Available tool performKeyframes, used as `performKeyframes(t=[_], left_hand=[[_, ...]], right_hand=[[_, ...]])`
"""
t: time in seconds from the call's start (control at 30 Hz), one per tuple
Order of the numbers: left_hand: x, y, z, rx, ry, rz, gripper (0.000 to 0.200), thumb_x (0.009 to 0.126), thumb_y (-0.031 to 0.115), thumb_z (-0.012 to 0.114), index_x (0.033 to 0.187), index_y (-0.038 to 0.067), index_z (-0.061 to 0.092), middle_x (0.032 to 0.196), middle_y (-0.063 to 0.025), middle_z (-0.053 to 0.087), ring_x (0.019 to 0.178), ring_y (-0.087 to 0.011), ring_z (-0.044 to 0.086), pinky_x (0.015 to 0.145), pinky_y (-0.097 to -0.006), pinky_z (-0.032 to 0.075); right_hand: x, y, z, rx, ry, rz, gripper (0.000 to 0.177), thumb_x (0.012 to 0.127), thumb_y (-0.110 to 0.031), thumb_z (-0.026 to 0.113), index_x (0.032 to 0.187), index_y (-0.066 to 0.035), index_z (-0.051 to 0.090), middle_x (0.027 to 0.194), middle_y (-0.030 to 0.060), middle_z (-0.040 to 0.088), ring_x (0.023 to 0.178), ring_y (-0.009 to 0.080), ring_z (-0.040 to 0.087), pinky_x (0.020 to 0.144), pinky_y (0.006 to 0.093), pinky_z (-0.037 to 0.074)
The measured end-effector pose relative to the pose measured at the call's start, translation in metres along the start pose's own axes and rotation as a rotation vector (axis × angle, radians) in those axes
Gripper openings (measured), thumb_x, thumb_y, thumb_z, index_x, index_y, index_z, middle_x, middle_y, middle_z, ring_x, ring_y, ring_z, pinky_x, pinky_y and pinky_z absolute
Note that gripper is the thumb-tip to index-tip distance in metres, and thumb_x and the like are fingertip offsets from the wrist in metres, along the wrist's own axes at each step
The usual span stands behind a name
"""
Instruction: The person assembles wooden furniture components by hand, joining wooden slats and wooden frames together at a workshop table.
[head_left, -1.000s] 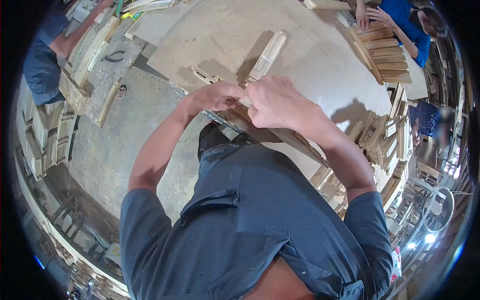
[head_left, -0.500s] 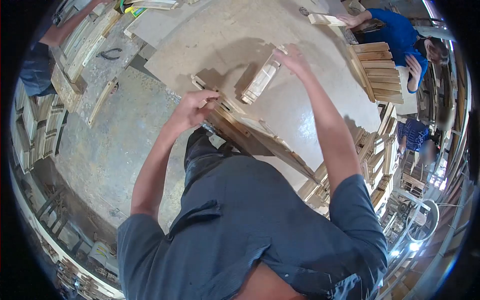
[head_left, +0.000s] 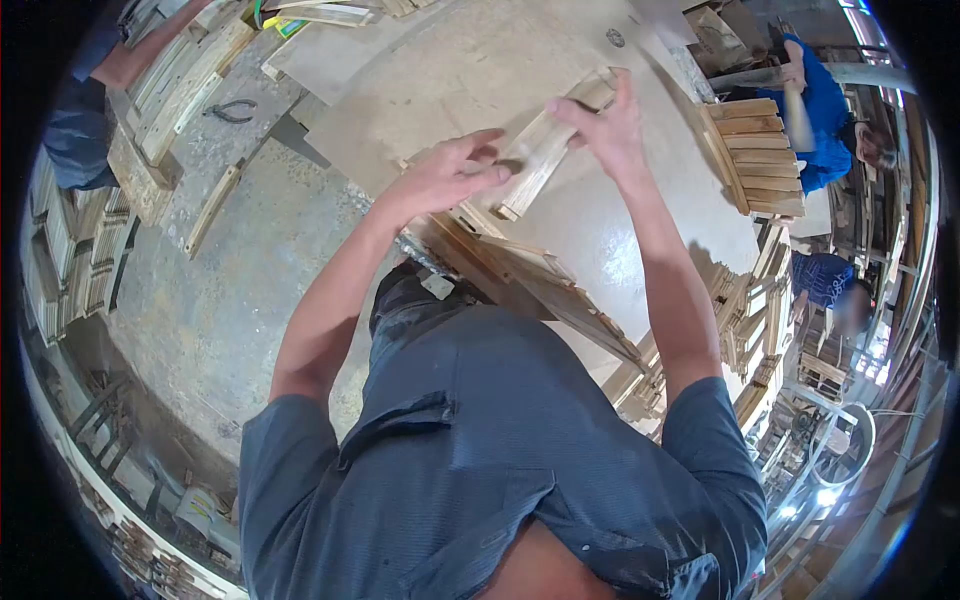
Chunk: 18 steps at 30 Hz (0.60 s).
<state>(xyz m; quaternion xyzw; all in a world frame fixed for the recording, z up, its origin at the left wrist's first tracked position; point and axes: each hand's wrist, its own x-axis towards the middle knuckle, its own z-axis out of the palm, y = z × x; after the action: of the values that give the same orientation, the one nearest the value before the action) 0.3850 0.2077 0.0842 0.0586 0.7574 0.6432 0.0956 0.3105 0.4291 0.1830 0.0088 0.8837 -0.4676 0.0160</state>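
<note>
Lying aslant over the pale tabletop [head_left: 640, 215], the wooden strips [head_left: 538, 160] have a long wooden panel [head_left: 550, 280] between them and the person's body, along the near edge. Stacked slats [head_left: 745, 290] crowd the right side; farther up is a slatted piece [head_left: 752, 150], near a co-worker's blue sleeve [head_left: 828, 135]. Pliers [head_left: 232, 111] rest on a separate bench [head_left: 215, 150] at the left. The hands are apart: the left hand [head_left: 450, 180], palm inward with fingers parted, has its thumb just beside the strips; the right hand [head_left: 608, 130] spreads thumb and fingers about their far end, its grip impossible to tell.
</note>
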Motion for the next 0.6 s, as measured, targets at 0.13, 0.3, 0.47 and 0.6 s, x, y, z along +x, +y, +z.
performKeyframes(t=[0.13, 0.3, 0.47, 0.6], left_hand=[[0.017, -0.036, -0.011, -0.08, -0.499, 0.011, 0.029, 0.101, 0.023, 0.069, 0.114, -0.002, 0.068, 0.086, -0.0029, 0.066, 0.078, -0.0116, 0.056, 0.072, -0.0327, 0.047], [0.011, -0.057, -0.009, 0.021, -0.638, 0.094, 0.029, 0.102, 0.022, 0.068, 0.119, -0.001, 0.068, 0.085, -0.0021, 0.067, 0.084, -0.0097, 0.055, 0.078, -0.031, 0.048], [0.004, -0.039, -0.012, 0.038, -0.654, 0.231, 0.028, 0.099, 0.019, 0.068, 0.118, -0.001, 0.067, 0.081, -0.0109, 0.068, 0.078, -0.0158, 0.061, 0.074, -0.0348, 0.05], [-0.001, -0.015, -0.025, 0.309, -0.765, 0.295, 0.038, 0.085, 0.0, 0.063, 0.122, 0.006, 0.068, 0.097, -0.0184, 0.073, 0.094, -0.0357, 0.071, 0.082, -0.0451, 0.054]], right_hand=[[-0.032, -0.004, 0.011, 0.046, -0.134, -0.149, 0.049, 0.081, -0.024, 0.086, 0.113, 0.0, 0.058, 0.084, 0.0096, 0.067, 0.073, 0.0167, 0.066, 0.06, 0.0317, 0.053], [-0.05, 0.006, 0.002, -0.111, -0.272, -0.239, 0.028, 0.089, -0.02, 0.078, 0.093, -0.001, 0.058, 0.073, 0.0108, 0.059, 0.066, 0.0165, 0.058, 0.061, 0.0341, 0.048], [-0.062, -0.032, -0.018, -0.367, -0.415, -0.274, 0.018, 0.083, -0.013, 0.074, 0.09, 0.0, 0.064, 0.071, 0.0086, 0.06, 0.064, 0.0148, 0.057, 0.061, 0.0317, 0.049], [-0.072, -0.051, -0.008, -0.591, -0.717, -0.281, 0.017, 0.074, -0.017, 0.061, 0.073, 0.0, 0.067, 0.066, 0.0209, 0.062, 0.064, 0.0374, 0.065, 0.066, 0.0457, 0.054]])
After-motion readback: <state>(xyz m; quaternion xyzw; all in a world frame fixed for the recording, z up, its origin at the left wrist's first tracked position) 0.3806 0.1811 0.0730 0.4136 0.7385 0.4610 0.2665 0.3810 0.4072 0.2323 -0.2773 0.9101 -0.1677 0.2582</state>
